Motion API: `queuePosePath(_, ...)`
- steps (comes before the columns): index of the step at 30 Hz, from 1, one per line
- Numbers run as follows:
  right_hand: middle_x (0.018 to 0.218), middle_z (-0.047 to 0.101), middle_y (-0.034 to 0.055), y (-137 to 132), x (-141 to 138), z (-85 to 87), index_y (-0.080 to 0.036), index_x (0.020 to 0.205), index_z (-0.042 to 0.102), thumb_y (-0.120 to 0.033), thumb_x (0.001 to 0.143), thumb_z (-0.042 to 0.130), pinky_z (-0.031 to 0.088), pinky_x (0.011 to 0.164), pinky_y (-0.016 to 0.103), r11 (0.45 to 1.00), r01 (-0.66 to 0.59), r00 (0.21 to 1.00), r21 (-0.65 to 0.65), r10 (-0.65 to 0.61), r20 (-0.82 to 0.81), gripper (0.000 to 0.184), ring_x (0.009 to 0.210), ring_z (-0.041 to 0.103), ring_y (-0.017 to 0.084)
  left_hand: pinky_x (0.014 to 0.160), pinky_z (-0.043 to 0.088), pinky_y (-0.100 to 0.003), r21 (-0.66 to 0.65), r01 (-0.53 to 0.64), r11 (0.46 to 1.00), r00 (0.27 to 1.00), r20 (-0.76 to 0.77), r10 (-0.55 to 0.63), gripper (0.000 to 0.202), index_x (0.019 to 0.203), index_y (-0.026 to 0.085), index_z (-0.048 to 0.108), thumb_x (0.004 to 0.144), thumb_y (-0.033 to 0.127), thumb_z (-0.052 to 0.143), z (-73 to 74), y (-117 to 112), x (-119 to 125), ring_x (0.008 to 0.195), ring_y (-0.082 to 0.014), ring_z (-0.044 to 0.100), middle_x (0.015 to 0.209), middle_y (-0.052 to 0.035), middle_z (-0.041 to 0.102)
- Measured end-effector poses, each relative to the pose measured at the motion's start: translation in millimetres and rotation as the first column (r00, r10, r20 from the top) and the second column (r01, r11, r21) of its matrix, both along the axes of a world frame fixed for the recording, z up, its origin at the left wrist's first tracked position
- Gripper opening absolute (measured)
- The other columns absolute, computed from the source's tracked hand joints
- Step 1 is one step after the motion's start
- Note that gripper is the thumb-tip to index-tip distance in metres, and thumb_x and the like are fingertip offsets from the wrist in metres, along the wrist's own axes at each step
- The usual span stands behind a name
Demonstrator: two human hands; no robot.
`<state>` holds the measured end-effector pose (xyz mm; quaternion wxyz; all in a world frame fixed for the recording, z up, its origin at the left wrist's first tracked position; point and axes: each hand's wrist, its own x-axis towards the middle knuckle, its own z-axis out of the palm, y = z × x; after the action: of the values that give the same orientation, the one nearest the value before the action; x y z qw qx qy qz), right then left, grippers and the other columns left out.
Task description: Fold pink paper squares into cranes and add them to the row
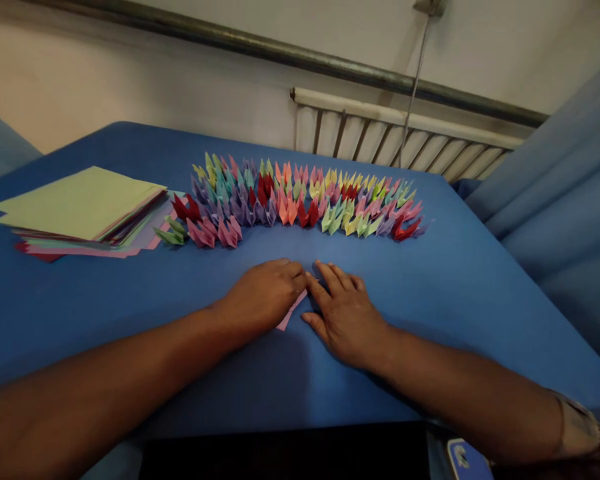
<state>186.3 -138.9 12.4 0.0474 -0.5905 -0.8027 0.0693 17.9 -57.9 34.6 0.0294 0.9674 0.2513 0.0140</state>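
Observation:
Both hands rest on a pink sheet of paper (291,311) lying on the blue table (455,287). My left hand (263,293) covers the sheet's left part with its fingers curled down onto it. Pressing flat on the sheet's right part, my right hand (345,313) has its fingers stretched out. Only a small pink strip shows between the two hands. Beyond the hands stand several rows of folded paper cranes (300,197) in many colours.
A stack of coloured square sheets (83,210) with a pale green one on top lies at the left of the table. A radiator (405,140) and a pipe run along the wall behind. A dark object (290,453) sits at the near edge.

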Motion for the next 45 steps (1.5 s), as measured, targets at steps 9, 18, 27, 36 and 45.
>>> queuePosePath(9,0.155,0.033,0.019,-3.1,-4.0,5.5,-0.006,0.144,0.043,-0.044,0.097,0.04,0.03,0.11,0.053,1.0,0.021,0.997,-0.006,-0.021,0.075,0.06,0.142,0.03,0.035,0.076,0.042,-0.032,0.03,0.012,0.999,0.998,-0.057,-0.011,0.024,0.093,0.012,0.068,0.095,0.012,0.043,0.9,0.3,-0.7,0.085,-0.0207,0.057,0.094,-0.0082,0.066)
queuePosePath(18,0.152,0.037,0.0235,-1.2,7.1,4.3,-0.003,0.144,0.041,-0.048,0.097,0.043,0.034,0.106,0.052,0.992,0.124,0.987,0.023,-0.126,0.099,0.066,0.136,0.038,0.036,0.076,0.044,-0.031,-0.067,-0.007,0.998,0.999,-0.033,0.005,0.026,0.092,0.014,0.068,0.095,0.015,0.042,0.0,1.1,-6.5,0.087,-0.0203,0.058,0.098,-0.008,0.066)
queuePosePath(27,0.156,0.033,0.0174,4.6,11.3,-1.6,-0.008,0.149,0.035,-0.058,0.095,0.038,0.026,0.111,0.054,1.0,0.019,0.999,-0.015,-0.018,0.047,0.073,0.141,0.03,0.035,0.084,0.044,-0.032,-0.207,-0.023,0.978,0.996,0.077,0.04,0.027,0.096,0.016,0.07,0.094,0.024,0.044,6.6,0.9,-22.2,0.094,-0.021,0.061,0.101,-0.0086,0.067)
queuePosePath(36,0.139,0.053,0.0154,23.9,21.2,-11.1,-0.013,0.137,0.051,-0.045,0.098,0.042,0.036,0.104,0.047,0.995,0.046,0.983,0.09,-0.029,-0.183,0.051,0.126,0.047,0.03,0.074,0.042,-0.03,-0.291,-0.245,0.925,0.959,0.069,0.276,0.022,0.098,0.019,0.067,0.082,0.028,0.057,3.2,20.5,-26.6,0.084,-0.0212,0.06,0.095,-0.0058,0.066)
queuePosePath(45,0.097,0.065,0.0078,39.7,3.4,-19.3,-0.018,0.113,0.066,-0.032,0.089,0.063,0.044,0.086,0.037,0.993,0.067,0.919,0.098,-0.023,-0.393,0.028,0.093,0.057,0.022,0.063,0.037,-0.025,-0.546,-0.212,0.81,0.948,0.086,0.307,0.027,0.097,0.022,0.07,0.072,0.029,0.063,0.9,30.7,-30.0,0.073,-0.0172,0.058,0.083,0.0004,0.067)
